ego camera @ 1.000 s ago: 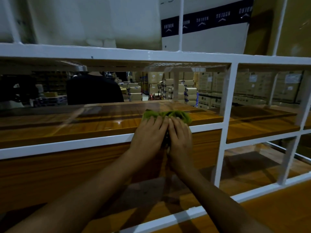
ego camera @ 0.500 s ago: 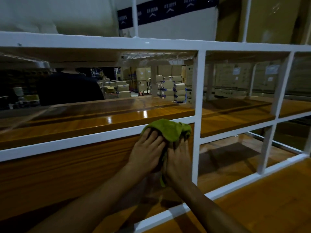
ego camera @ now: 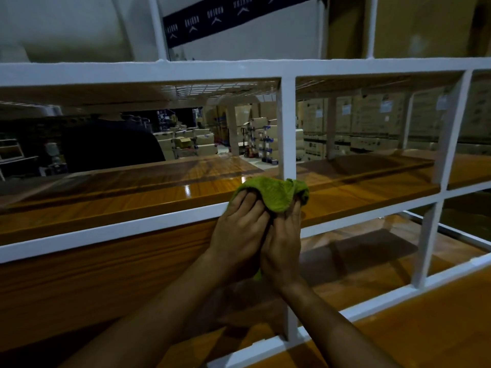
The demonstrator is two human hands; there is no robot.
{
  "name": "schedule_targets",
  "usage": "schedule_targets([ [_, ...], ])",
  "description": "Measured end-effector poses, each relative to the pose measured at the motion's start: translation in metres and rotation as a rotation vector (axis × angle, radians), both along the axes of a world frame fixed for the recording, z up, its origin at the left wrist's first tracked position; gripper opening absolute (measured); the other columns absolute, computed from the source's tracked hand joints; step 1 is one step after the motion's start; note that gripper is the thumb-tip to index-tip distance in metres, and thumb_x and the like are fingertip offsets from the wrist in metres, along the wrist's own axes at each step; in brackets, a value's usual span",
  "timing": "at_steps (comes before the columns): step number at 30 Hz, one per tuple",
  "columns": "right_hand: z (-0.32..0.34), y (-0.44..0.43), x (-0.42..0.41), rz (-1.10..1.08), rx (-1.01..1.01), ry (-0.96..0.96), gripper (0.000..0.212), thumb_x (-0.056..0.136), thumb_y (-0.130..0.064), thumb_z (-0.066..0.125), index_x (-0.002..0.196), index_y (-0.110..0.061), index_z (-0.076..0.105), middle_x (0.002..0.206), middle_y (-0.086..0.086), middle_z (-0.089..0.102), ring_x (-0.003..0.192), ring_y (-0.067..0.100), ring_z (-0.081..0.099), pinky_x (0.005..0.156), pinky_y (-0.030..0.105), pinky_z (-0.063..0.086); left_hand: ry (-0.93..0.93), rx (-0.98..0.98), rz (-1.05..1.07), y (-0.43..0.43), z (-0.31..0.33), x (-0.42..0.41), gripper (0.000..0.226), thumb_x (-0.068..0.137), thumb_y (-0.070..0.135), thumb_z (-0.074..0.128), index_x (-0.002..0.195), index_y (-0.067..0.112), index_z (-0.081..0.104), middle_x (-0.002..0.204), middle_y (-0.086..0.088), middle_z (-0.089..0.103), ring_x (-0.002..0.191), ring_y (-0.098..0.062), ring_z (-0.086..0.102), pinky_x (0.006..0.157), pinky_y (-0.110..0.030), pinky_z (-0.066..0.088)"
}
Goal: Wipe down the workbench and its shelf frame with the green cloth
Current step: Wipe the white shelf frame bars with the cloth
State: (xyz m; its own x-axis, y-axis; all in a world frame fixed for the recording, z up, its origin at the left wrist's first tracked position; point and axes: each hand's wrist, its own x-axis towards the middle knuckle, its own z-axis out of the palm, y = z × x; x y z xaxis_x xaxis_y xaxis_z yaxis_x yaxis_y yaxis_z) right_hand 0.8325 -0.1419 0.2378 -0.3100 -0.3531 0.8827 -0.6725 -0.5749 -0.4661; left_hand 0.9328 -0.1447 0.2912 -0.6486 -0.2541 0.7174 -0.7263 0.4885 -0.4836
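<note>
**Two hands work the green cloth into a joint of the shelf frame**

Closest to me, both forearms reach forward over the glossy wooden table (ego camera: 425, 330) and meet at the frame. The left hand (ego camera: 239, 229) and right hand (ego camera: 283, 245) sit pressed side by side, fingers curled into the green cloth (ego camera: 273, 193). The cloth is bunched on the front edge of the shelf board (ego camera: 132, 197), right where the white rail (ego camera: 106, 232) crosses the upright post (ego camera: 286, 128). A small tail of it hangs out below the palms. Doubling up the hands looks like a way to put weight on the cloth and push it into the corner of that joint, where grime would settle and a flat one-handed pass would skip. From here I would call this frame wiping, with long runs of rail left to do on either side.

The table and shelf board are orange-brown, varnished wood that throws back bright glare. The frame is painted white, and its top rail (ego camera: 186, 71) carries large pale boxes. Through the open bays the room is a dim warehouse, with stacked cartons (ego camera: 372, 123) behind on the right. A dark shape (ego camera: 111, 144) at the left could be a person, though I cannot tell.
</note>
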Motion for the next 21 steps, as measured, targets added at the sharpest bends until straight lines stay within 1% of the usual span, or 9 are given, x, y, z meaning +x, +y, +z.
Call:
schedule_targets([
  [2, 0.004, -0.003, -0.002, -0.01, -0.007, -0.042, 0.054, 0.106, -0.036, 0.029, 0.144, 0.0, 0.043, 0.155, 0.017, 0.033, 0.148, 0.03, 0.02, 0.109, 0.064, 0.032, 0.004, 0.007, 0.004, 0.0, 0.004, -0.004, 0.042, 0.095, 0.024, 0.052, 0.132, 0.007, 0.058, 0.135, -0.016, 0.057, 0.132, -0.034, 0.045, 0.119, -0.045, 0.022],
  [5, 0.01, 0.0, -0.003, 0.01, 0.004, -0.113, 0.052, 0.105, -0.035, 0.031, 0.144, -0.002, 0.045, 0.155, 0.008, 0.031, 0.149, 0.022, 0.017, 0.113, 0.059, 0.03, 0.029, -0.04, -0.052, -0.003, 0.011, -0.01, 0.037, 0.098, 0.023, 0.051, 0.129, 0.005, 0.06, 0.133, -0.017, 0.058, 0.131, -0.034, 0.047, 0.117, -0.043, 0.026],
  [8, 0.022, 0.006, -0.01, -0.007, 0.012, -0.211, 0.044, 0.101, -0.021, 0.041, 0.14, -0.003, 0.049, 0.148, 0.01, 0.044, 0.141, 0.025, 0.037, 0.111, 0.05, 0.039, 0.131, -0.054, -0.149, -0.004, 0.021, -0.02, 0.031, 0.099, 0.021, 0.053, 0.123, 0.004, 0.064, 0.119, -0.016, 0.064, 0.116, -0.032, 0.057, 0.107, -0.042, 0.038],
  [10, 0.032, 0.006, -0.019, -0.049, 0.033, -0.225, 0.039, 0.099, -0.014, 0.048, 0.135, -0.003, 0.056, 0.138, 0.014, 0.056, 0.129, 0.028, 0.052, 0.107, 0.037, 0.044, 0.23, -0.035, -0.166, -0.003, 0.027, -0.03, 0.026, 0.097, 0.019, 0.056, 0.116, 0.005, 0.066, 0.106, -0.015, 0.067, 0.101, -0.031, 0.061, 0.095, -0.041, 0.045],
  [12, 0.039, 0.004, -0.028, -0.074, 0.051, -0.237, 0.033, 0.098, -0.009, 0.052, 0.13, -0.003, 0.06, 0.131, 0.015, 0.062, 0.12, 0.026, 0.059, 0.101, 0.018, 0.039, 0.302, -0.008, -0.176, -0.004, 0.031, -0.04, 0.022, 0.095, 0.018, 0.056, 0.109, 0.005, 0.068, 0.098, -0.014, 0.068, 0.091, -0.03, 0.061, 0.086, -0.041, 0.046],
  [13, 0.041, 0.005, -0.031, -0.073, 0.055, -0.25, 0.032, 0.097, -0.006, 0.054, 0.128, -0.003, 0.062, 0.129, 0.015, 0.064, 0.117, 0.025, 0.061, 0.098, 0.012, 0.036, 0.333, 0.005, -0.192, -0.004, 0.032, -0.043, 0.02, 0.094, 0.018, 0.056, 0.105, 0.006, 0.068, 0.095, -0.014, 0.068, 0.088, -0.03, 0.061, 0.084, -0.041, 0.047],
  [17, 0.045, 0.007, -0.039, -0.072, 0.054, -0.228, 0.031, 0.094, -0.002, 0.058, 0.125, -0.002, 0.065, 0.124, 0.014, 0.066, 0.109, 0.013, 0.059, 0.092, -0.001, 0.031, 0.409, -0.011, -0.215, -0.005, 0.03, -0.05, 0.017, 0.094, 0.016, 0.056, 0.099, 0.006, 0.069, 0.089, -0.014, 0.068, 0.082, -0.029, 0.061, 0.078, -0.04, 0.047],
  [19, 0.045, 0.007, -0.045, -0.054, 0.047, -0.192, 0.031, 0.094, -0.003, 0.059, 0.124, -0.003, 0.065, 0.123, 0.012, 0.067, 0.108, 0.008, 0.056, 0.093, -0.001, 0.033, 0.426, -0.047, -0.213, -0.006, 0.028, -0.051, 0.019, 0.093, 0.015, 0.056, 0.1, 0.006, 0.07, 0.089, -0.015, 0.069, 0.082, -0.03, 0.062, 0.078, -0.04, 0.047],
  [21, 0.046, 0.009, -0.049, -0.022, 0.035, -0.173, 0.032, 0.093, -0.004, 0.061, 0.125, -0.005, 0.065, 0.122, 0.009, 0.068, 0.108, 0.007, 0.058, 0.094, 0.004, 0.038, 0.449, -0.061, -0.213, -0.008, 0.027, -0.054, 0.022, 0.093, 0.016, 0.054, 0.103, 0.005, 0.07, 0.091, -0.016, 0.069, 0.085, -0.031, 0.063, 0.081, -0.04, 0.046],
])
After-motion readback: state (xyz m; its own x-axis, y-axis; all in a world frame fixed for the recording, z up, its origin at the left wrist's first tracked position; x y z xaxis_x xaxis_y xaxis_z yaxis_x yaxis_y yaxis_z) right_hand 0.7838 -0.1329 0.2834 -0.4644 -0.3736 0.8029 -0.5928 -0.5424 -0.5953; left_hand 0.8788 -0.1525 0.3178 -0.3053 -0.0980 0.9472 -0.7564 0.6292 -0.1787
